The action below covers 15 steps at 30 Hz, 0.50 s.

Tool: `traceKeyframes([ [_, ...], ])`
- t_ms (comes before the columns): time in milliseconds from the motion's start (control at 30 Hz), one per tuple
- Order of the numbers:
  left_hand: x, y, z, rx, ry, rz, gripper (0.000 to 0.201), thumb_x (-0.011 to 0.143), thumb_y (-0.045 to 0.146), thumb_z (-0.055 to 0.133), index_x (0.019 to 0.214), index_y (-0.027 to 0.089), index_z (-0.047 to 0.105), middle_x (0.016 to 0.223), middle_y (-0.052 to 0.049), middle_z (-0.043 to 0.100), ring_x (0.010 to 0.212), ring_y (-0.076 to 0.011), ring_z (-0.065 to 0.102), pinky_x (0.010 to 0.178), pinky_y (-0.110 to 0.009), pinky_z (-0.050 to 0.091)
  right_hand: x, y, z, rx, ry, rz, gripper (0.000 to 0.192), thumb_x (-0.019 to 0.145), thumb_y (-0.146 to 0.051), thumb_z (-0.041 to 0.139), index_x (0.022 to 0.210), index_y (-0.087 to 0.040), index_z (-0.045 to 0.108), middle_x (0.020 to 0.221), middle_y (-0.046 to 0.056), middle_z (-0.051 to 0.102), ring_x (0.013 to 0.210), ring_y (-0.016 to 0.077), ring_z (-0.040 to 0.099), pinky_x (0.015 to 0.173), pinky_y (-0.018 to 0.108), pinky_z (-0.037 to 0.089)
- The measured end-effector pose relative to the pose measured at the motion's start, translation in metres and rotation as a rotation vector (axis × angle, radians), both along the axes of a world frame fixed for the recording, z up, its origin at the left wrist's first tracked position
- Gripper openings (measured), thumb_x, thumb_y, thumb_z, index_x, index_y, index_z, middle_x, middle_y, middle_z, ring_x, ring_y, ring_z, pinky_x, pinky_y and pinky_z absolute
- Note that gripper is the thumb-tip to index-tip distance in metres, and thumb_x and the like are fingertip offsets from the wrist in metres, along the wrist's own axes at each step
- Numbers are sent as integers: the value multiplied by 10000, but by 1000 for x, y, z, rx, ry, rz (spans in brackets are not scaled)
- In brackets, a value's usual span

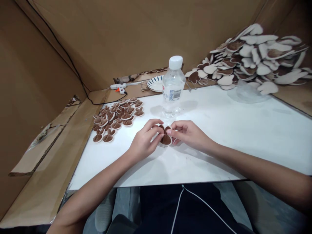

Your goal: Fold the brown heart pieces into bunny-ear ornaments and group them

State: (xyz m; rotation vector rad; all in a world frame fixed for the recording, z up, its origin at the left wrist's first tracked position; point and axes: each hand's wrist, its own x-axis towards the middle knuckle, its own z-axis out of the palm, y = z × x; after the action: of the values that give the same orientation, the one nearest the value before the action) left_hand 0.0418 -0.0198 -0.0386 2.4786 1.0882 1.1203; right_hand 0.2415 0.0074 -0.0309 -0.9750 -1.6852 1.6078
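Between my hands, just over the white board (214, 123), is a brown plush piece (166, 139) with a pale edge and two ear-like lobes, shaped like a small bunny head. My left hand (146, 138) pinches its left side with thumb and fingertips. On the other side, the thumb and fingers of my right hand (188, 133) are closed on its right lobe. A pile of similar brown plush pieces (117, 117) lies left of my hands. Right behind the held piece stands a clear plastic bottle (173, 84) with a white cap.
A white glue gun (119, 87) with a black cord rests at the back left, near a patterned plate (155, 83). At the back right, a big heap of brown-and-white plush cutouts (253, 61) sits by a clear plastic bag (248, 92). Cardboard walls (136, 35) enclose the table.
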Motion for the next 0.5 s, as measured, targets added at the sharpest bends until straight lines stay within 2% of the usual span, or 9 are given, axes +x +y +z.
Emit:
traceKeyframes([
  [100, -1, 1, 0, -33, -16, 24, 60, 885, 169, 504, 905, 176, 559, 1113, -106, 551, 1059, -186, 561, 862, -312, 499, 0, 0, 1, -5, 17, 8, 225, 787, -360, 674, 768, -146, 604, 712, 17, 618, 667, 124, 630, 608, 245, 565],
  [333, -1, 1, 3, -187, -123, 68, 94, 887, 221, 502, 886, 165, 577, 1091, -91, 523, 1004, -158, 553, 722, -228, 513, 0, 2, 0, -10, 36, 9, 246, 791, -381, 671, 763, -151, 589, 683, 0, 594, 636, 117, 621, 592, 251, 570],
  [400, -1, 1, 3, -323, -233, 88, 114, 888, 252, 504, 877, 164, 576, 1032, -74, 558, 941, -150, 568, 696, -221, 506, 1, 3, 0, -15, 18, 3, 262, 810, -405, 644, 774, -152, 586, 704, 8, 599, 639, 123, 629, 589, 261, 571],
  [500, 0, 2, 3, -618, -448, 100, 139, 889, 293, 501, 929, 176, 563, 878, -27, 597, 784, -118, 582, 667, -216, 495, 1, 4, 1, -12, -7, 1, 274, 826, -425, 619, 799, -153, 594, 734, 20, 609, 650, 133, 637, 591, 273, 571],
])
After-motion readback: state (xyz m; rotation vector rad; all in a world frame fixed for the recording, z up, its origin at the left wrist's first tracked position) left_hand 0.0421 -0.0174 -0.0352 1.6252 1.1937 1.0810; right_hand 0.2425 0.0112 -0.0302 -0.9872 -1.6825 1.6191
